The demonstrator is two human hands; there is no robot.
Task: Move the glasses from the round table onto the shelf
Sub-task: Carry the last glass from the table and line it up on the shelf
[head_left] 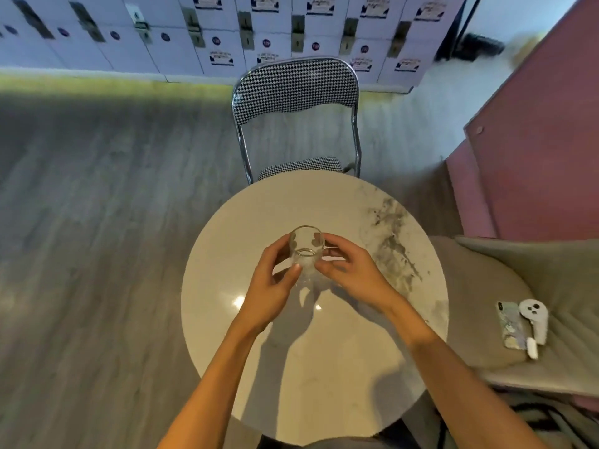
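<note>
A clear drinking glass (305, 251) stands near the middle of the round marble table (340, 367). My left hand (272, 293) wraps its left side, thumb on the near wall and fingers behind. From the right, my right hand (350, 273) grips the other side, fingertips on the glass. The glass looks upright; I cannot tell whether it rests on the tabletop or is just above it. No other glass is visible on the table, and no shelf is in view.
A houndstooth chair with a chrome frame (296, 102) stands at the table's far edge. A grey cushioned seat (518, 270) on the right holds a phone (513, 325) and a small white device (534, 315). A pink wall panel (534, 124) is at the right; white lockers (227, 30) line the back.
</note>
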